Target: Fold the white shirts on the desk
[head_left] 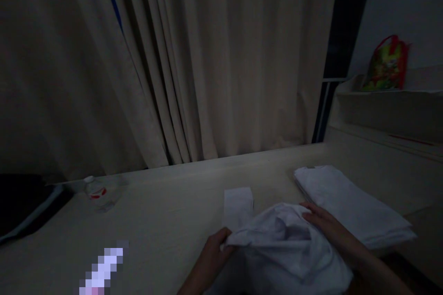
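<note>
A crumpled white cloth (287, 258) hangs between my two hands near the table's front edge, its upper part gathered around a shadowed hollow. With fingers closed, my left hand (216, 249) pinches the cloth's left edge. On the other side, my right hand (318, 219) grips its upper right edge with bent fingers. Behind the cloth, a flat white folded piece (238, 203) lies on the table, partly covered by it. To the right rests a stack of folded white cloth (349, 203), close to my right forearm.
A clear plastic bottle (98, 193) stands at the table's (166, 212) left rear, near a dark item (27, 207). A bright pixelated patch (104, 269) is at lower left. Beige curtains (242, 64) hang behind. A colourful bag (387, 64) sits on a ledge at right.
</note>
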Demonstrator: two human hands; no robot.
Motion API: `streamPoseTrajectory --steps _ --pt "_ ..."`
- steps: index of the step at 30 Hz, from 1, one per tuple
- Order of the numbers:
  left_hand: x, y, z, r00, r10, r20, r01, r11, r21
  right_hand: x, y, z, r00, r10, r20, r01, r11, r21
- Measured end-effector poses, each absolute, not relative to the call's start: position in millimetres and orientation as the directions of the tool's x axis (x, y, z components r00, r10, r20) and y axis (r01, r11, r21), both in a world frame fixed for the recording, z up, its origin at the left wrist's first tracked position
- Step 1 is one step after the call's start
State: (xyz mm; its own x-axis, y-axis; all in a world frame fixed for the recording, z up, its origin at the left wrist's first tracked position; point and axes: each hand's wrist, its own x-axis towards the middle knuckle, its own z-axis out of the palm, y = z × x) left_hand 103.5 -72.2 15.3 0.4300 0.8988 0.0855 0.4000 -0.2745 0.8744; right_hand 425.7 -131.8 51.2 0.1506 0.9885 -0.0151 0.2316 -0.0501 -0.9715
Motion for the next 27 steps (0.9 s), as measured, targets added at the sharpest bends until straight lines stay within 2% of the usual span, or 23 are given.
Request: streamPoseTrajectory --steps 2,4,6,8,9,11,13,16,21,24,25,27 --pt "92 -63 40 0.423 0.899 0.111 0.398 -0.294 0.869 447 -124 54 0.115 0.992 0.058 0.457 -0.001 -0.890" --pt "86 -55 64 0.360 0.916 0.175 0.380 -0.316 0.869 453 -120 62 0.175 0.975 0.136 0.629 -0.004 -0.777" --pt "85 -49 88 0.262 0.936 0.236 0.365 -0.323 0.873 442 -122 67 0.235 0.932 0.277 0.744 0.011 -0.668" --pt "88 -45 109 0.153 0.952 0.265 0.346 -0.303 0.888 417 -129 62 0.212 0.889 0.405 0.804 0.077 -0.589" --pt "90 -44 119 0.107 0.958 0.268 0.329 -0.288 0.899 401 -134 53 0.175 0.888 0.425 0.812 0.114 -0.573" --pt "94 -44 134 0.043 0.969 0.245 0.277 -0.247 0.929 366 -143 25 0.151 0.919 0.363 0.782 0.113 -0.612" --pt "95 -45 144 0.027 0.981 0.191 0.207 -0.193 0.959 334 -148 -8 0.057 0.970 0.236 0.750 0.115 -0.651" --pt "90 -52 156 0.119 0.989 0.091 0.102 -0.104 0.989 302 -144 -37 -0.038 0.989 0.146 0.719 0.129 -0.683" --pt "65 -79 177 0.404 0.915 0.004 0.081 -0.040 0.996 280 -113 -4 0.003 0.953 0.303 0.645 0.230 -0.729" --pt "48 -94 184 0.621 0.782 -0.043 0.128 -0.047 0.991 273 -92 15 -0.159 0.934 0.320 0.501 0.356 -0.789" --pt "42 -96 183 0.661 0.748 -0.063 0.181 -0.077 0.981 273 -85 18 -0.189 0.929 0.319 0.432 0.370 -0.822" --pt "28 -92 174 0.602 0.797 -0.049 0.353 -0.210 0.912 279 -74 22 -0.160 0.938 0.306 0.319 0.343 -0.883"
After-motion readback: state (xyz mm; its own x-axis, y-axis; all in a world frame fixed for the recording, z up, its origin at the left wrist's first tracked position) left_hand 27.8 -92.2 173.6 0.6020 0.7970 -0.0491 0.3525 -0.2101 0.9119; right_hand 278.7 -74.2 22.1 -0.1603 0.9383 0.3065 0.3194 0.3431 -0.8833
